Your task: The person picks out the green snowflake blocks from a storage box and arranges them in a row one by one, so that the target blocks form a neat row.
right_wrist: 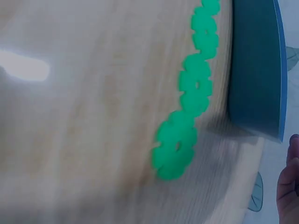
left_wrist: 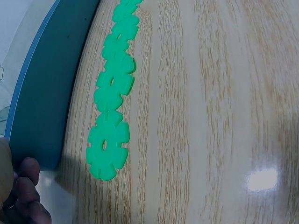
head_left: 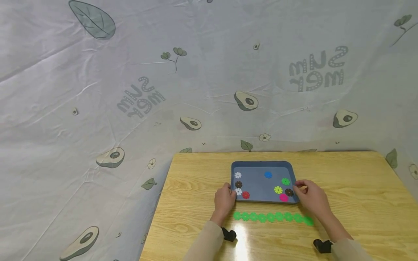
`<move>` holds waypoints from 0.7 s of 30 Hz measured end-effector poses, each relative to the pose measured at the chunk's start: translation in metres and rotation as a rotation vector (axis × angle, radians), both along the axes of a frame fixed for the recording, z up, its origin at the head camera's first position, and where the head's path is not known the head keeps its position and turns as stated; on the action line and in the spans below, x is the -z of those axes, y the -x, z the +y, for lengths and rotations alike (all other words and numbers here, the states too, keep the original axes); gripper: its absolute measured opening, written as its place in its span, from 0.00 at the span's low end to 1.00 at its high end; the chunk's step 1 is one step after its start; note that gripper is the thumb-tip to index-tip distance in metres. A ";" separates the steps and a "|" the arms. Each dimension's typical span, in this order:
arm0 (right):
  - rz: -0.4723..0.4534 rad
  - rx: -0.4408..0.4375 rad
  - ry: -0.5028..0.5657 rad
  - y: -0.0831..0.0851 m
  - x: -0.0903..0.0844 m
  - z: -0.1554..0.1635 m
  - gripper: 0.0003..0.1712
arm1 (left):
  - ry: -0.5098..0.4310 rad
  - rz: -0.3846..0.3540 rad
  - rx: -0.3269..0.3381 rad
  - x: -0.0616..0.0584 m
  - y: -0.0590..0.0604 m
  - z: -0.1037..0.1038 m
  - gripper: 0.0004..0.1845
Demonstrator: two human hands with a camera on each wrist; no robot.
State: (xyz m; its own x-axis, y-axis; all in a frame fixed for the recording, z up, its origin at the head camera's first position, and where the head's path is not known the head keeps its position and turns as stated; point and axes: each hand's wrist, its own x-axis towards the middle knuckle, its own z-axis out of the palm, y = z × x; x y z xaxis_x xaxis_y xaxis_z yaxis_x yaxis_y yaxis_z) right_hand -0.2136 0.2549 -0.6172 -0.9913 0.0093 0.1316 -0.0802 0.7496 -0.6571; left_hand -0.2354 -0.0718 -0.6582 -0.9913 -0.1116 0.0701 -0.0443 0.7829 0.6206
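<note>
A shallow blue-grey tray (head_left: 261, 201) lies on the wooden table with several notched plastic discs in it. My left hand (head_left: 224, 199) grips the tray's left side near the front corner; in the left wrist view its curled fingers (left_wrist: 29, 186) meet the tray's end. At the tray's right rim is my right hand (head_left: 312, 197), thumb and forefinger loosely bent with a gap between them. The right wrist view shows only part of that hand (right_wrist: 289, 182), just beyond the tray's corner. Along the tray's front runs a chain of joined green discs (head_left: 262, 217).
Inside the tray, white, brown and red discs (head_left: 246, 195) sit at the left; a blue disc (head_left: 268, 175) lies near the back. Green, yellow, brown and pink discs (head_left: 283, 197) group at the right. A printed cloth (head_left: 209, 72) hangs behind the table (head_left: 189, 174).
</note>
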 end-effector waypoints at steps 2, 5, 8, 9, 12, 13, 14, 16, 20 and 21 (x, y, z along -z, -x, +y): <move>0.001 -0.008 0.005 0.008 0.002 -0.002 0.23 | 0.004 -0.004 -0.002 0.000 0.000 0.000 0.07; 0.000 -0.021 -0.009 0.020 0.008 -0.002 0.23 | 0.002 -0.004 -0.005 -0.001 0.000 0.001 0.07; 0.007 -0.046 -0.031 0.031 0.015 -0.003 0.22 | 0.002 -0.006 -0.008 -0.002 0.000 0.000 0.07; 0.008 -0.058 -0.040 0.034 0.016 -0.003 0.22 | 0.003 -0.006 -0.008 -0.002 0.000 0.000 0.07; -0.012 -0.092 -0.065 0.042 0.021 -0.005 0.21 | -0.002 -0.012 -0.005 -0.001 0.000 0.000 0.06; -0.026 -0.104 -0.077 0.044 0.022 -0.005 0.21 | -0.006 -0.015 -0.003 -0.001 0.000 0.000 0.06; -0.041 -0.117 -0.085 0.046 0.023 -0.006 0.21 | -0.009 -0.016 -0.002 -0.001 0.000 0.000 0.05; -0.061 -0.145 -0.123 0.049 0.023 -0.006 0.22 | -0.013 -0.017 -0.001 0.000 0.000 0.000 0.05; -0.085 -0.197 -0.222 0.053 0.020 -0.007 0.24 | -0.024 -0.018 -0.004 0.000 0.000 0.000 0.05; -0.087 -0.207 -0.245 0.054 0.019 -0.008 0.24 | -0.025 -0.018 -0.004 0.000 0.000 0.000 0.05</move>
State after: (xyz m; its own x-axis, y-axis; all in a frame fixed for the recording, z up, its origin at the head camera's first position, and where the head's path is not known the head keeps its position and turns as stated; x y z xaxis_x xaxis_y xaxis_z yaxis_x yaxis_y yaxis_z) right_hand -0.2675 0.2473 -0.6362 -0.9763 -0.2154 0.0195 -0.1990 0.8595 -0.4708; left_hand -0.2352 -0.0717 -0.6578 -0.9919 -0.1168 0.0495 -0.0584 0.7672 0.6388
